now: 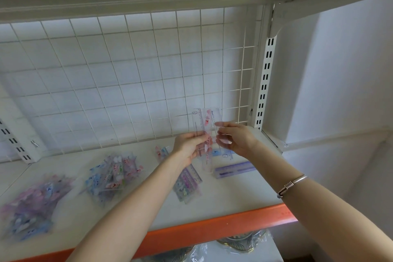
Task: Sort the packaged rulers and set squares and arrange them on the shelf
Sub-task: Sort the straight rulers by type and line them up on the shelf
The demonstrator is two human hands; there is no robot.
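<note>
While I am holding the clear packaged rulers (205, 125) upright near the shelf's (234, 193) back right corner, left hand (189, 149) gripping low, right hand (234, 138) pinching their edge, I am risking slick sleeves fanning and dropping onto the purple ruler (235, 169).

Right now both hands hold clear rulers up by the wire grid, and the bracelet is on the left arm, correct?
No: the head view shows the bracelet on the right arm. The left hand and right hand do hold the clear rulers by the wire grid.
</note>
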